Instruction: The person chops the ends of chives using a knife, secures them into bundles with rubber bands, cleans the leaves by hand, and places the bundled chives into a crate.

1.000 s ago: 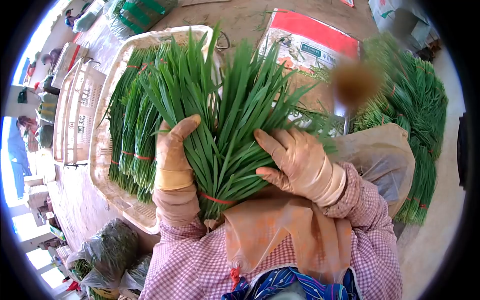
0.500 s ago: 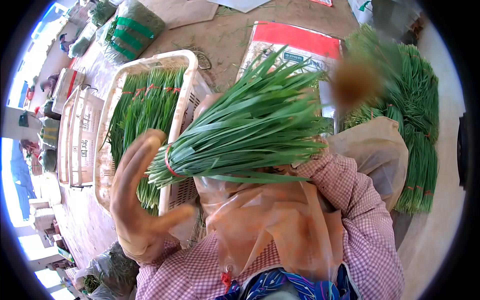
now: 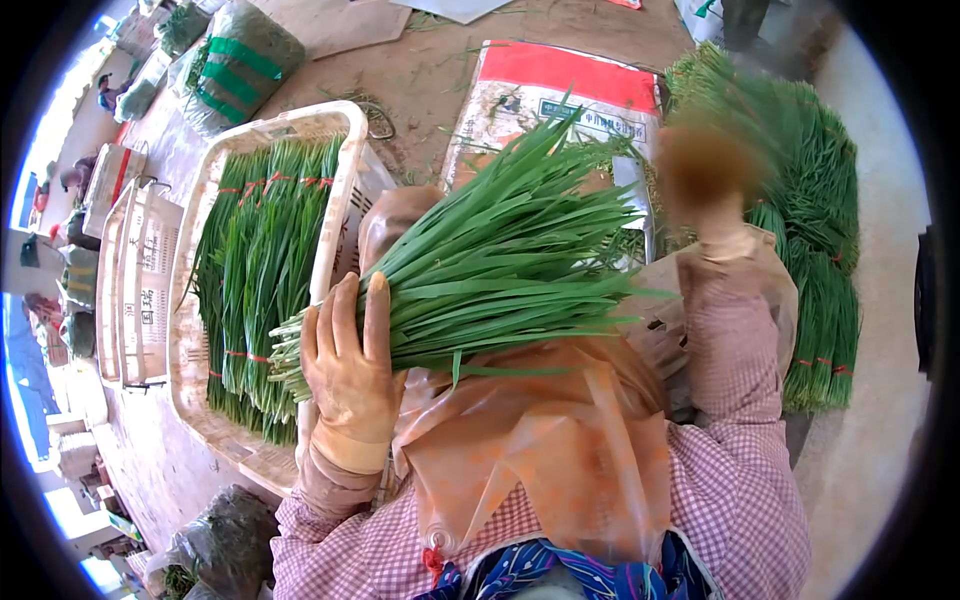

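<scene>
A thick bundle of garlic chives (image 3: 500,270) lies across my lap, stem ends to the left and leaf tips to the right. My left hand (image 3: 350,350), in a tan glove, wraps over the bundle near its stems, with the thumb hidden; the band there is covered. My right hand (image 3: 712,170) is smeared by motion, so its fingers do not show. It is at the near edge of a pile of chives (image 3: 815,190) on my right. An orange-brown plastic apron (image 3: 540,430) covers my front.
On the left, a white plastic crate (image 3: 345,190) holds banded chive bundles (image 3: 265,260). More crates (image 3: 140,280) stand beyond it. A red-and-white sack (image 3: 570,80) lies ahead on the floor, with a green-taped bag (image 3: 240,65) farther left. A person (image 3: 108,92) is in the distance.
My left hand has moved from open beside the stems onto the bundle and closed round it. The right sleeve now reaches forward; the right hand stays blurred by the pile. The view has shifted slightly.
</scene>
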Tool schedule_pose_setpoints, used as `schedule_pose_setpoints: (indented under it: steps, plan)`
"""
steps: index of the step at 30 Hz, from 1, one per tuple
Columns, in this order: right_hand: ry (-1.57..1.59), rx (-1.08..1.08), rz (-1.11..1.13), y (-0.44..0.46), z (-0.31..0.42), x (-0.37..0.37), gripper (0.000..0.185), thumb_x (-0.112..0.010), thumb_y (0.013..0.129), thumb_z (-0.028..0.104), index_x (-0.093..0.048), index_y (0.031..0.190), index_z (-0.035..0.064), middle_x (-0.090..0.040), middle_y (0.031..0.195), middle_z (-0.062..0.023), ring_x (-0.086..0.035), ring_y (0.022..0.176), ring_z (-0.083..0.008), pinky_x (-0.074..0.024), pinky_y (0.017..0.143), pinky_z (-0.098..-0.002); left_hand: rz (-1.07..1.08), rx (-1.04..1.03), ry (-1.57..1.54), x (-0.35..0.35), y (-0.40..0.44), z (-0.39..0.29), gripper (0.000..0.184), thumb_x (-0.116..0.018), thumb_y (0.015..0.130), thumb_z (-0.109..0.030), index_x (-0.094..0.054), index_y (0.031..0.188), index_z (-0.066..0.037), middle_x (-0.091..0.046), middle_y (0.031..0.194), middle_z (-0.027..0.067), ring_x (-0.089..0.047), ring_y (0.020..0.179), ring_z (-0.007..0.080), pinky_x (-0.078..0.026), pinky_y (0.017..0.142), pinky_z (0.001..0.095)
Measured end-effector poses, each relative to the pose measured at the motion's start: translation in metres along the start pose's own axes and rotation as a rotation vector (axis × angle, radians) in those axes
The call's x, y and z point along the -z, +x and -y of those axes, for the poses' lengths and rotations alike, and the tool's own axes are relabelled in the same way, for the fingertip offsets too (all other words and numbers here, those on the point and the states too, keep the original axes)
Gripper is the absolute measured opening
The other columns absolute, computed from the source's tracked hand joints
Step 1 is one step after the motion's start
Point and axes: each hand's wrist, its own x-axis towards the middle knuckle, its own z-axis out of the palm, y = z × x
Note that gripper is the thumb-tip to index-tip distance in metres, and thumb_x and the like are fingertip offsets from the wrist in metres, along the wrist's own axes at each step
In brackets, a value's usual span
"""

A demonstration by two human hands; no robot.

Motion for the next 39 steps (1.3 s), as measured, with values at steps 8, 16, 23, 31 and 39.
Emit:
schedule_pose_setpoints:
  steps: [8,16,23,31,39]
  plan:
    - [0.601,0.311,0.196,-0.045,0.144,-0.005,0.018,-0.067,0.091,0.021,-0.067,0.095,0.0039,-0.067,0.081,-0.006,-0.062,0.068,-0.0178,-0.0496,0.061,-0.0318,-0.014,0.049,0.12,-0.008,-0.001,-0.018,0.103,-0.082,0.054,-0.015,-0.036,0.145,-0.006,-0.045,0.138,0.021,-0.048,0.122,0.0384,-0.035,0.104,0.0539]
    - [0.243,0.407,0.301,-0.046,0.166,-0.047,0.014,-0.072,0.085,0.015,-0.067,0.092,0.0039,-0.062,0.077,-0.0086,-0.061,0.067,-0.0239,-0.0475,0.059,-0.032,-0.126,0.039,0.197,-0.015,-0.004,-0.024,0.07,-0.066,0.072,-0.015,-0.046,0.139,-0.009,-0.05,0.136,0.0175,-0.053,0.119,0.0358,-0.039,0.101,0.0522]
    - [0.997,-0.18,0.651,-0.038,0.164,-0.025,0.018,-0.066,0.092,0.021,-0.064,0.084,0.0045,-0.061,0.07,-0.0019,-0.053,0.057,-0.011,-0.0432,0.051,-0.0249,-0.154,-0.001,0.197,-0.01,-0.008,-0.028,0.05,-0.054,0.082,-0.016,-0.055,0.132,-0.017,-0.053,0.135,0.0155,-0.054,0.118,0.0357,-0.039,0.099,0.0515]
    - [0.872,-0.147,-0.206,-0.059,0.099,0.049,0.013,-0.063,0.094,0.014,-0.065,0.099,0.0026,-0.059,0.075,0.0002,-0.051,0.064,-0.0083,-0.0424,0.058,-0.0223,-0.097,0.028,0.15,-0.013,-0.009,-0.023,0.079,-0.069,0.06,-0.016,-0.048,0.137,-0.014,-0.047,0.14,0.0175,-0.047,0.124,0.0384,-0.036,0.102,0.0542]
    - [0.355,-0.036,0.331,-0.076,0.111,0.006,0.025,-0.066,0.092,0.028,-0.065,0.093,0.0024,-0.058,0.069,-0.0103,-0.056,0.06,-0.018,-0.0436,0.055,-0.0319,-0.07,-0.017,0.158,-0.01,-0.007,-0.027,0.084,-0.069,0.061,-0.019,-0.045,0.141,-0.011,-0.046,0.141,0.0201,-0.045,0.124,0.0412,-0.034,0.102,0.0546]
